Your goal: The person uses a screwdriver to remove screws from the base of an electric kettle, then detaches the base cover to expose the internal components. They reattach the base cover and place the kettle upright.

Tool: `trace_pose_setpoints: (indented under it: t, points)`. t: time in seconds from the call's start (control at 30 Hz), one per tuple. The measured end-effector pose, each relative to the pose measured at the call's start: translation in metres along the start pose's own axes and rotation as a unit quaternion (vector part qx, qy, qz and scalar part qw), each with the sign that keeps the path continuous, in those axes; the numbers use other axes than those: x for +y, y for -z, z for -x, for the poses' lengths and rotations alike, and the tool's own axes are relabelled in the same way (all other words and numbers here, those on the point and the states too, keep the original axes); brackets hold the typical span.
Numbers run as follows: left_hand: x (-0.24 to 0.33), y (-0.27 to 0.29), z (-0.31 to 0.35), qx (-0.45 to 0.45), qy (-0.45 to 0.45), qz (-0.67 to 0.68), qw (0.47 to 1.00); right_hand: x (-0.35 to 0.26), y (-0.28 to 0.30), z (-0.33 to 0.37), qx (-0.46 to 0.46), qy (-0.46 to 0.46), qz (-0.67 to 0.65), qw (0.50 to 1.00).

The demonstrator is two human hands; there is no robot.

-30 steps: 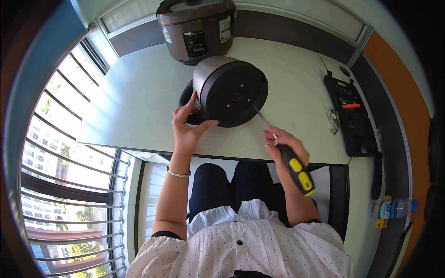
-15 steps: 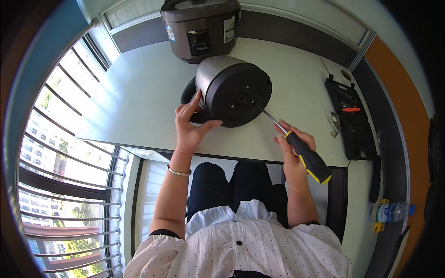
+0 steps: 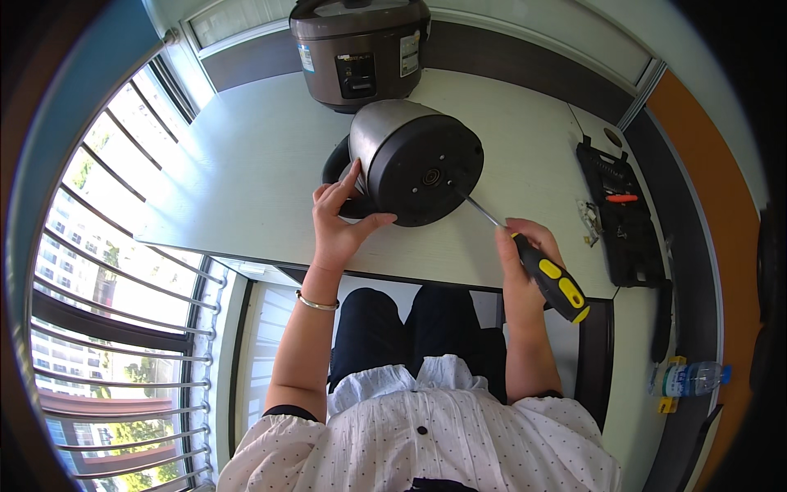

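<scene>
An electric kettle [image 3: 385, 131] with a steel body lies on its side on the table, its round black base [image 3: 422, 193] facing me. My left hand [image 3: 340, 213] is closed around its lower left side, near the black handle [image 3: 334, 164], with the thumb on the base's rim. In my right hand [image 3: 529, 250] is a screwdriver [image 3: 553, 279] with a black and yellow grip, held by the front of that grip. The shaft slants up to the left, and its tip meets a screw spot right of the base's central connector [image 3: 431, 176]. Other small screw spots show on the base.
A brown rice cooker [image 3: 361, 61] stands behind the kettle. On the right of the white table [image 3: 246, 180] lies an open black tool case [image 3: 627, 213], with a small bag of metal parts [image 3: 589, 220] beside it. A water bottle [image 3: 693, 379] lies at the lower right.
The screwdriver's grip has turned about its axis, bringing its yellow patches into view, and my right fingers have shifted around it. The kettle and my left hand keep their hold and pose.
</scene>
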State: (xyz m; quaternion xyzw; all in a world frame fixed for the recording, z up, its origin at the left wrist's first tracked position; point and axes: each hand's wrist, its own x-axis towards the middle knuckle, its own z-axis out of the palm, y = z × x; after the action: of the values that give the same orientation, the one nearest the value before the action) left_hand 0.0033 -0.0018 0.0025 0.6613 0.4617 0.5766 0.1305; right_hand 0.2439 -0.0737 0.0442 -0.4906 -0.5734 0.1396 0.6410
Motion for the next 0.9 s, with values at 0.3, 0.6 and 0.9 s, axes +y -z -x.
trace_pose_setpoints:
  t: [0.3, 0.6, 0.9]
  points:
    - [-0.004, 0.001, 0.000, 0.005, -0.004, 0.006, 1.000, 0.021, 0.008, -0.006, -0.174, 0.021, -0.090, 0.980]
    - [-0.002, 0.002, 0.000, 0.002, -0.015, -0.010, 1.000, 0.017, 0.009, -0.006, -0.233, -0.011, -0.213, 0.949]
    - [0.000, 0.002, 0.000, -0.001, -0.016, -0.020, 1.000, 0.016, 0.013, -0.011, -0.226, 0.060, -0.074, 0.969]
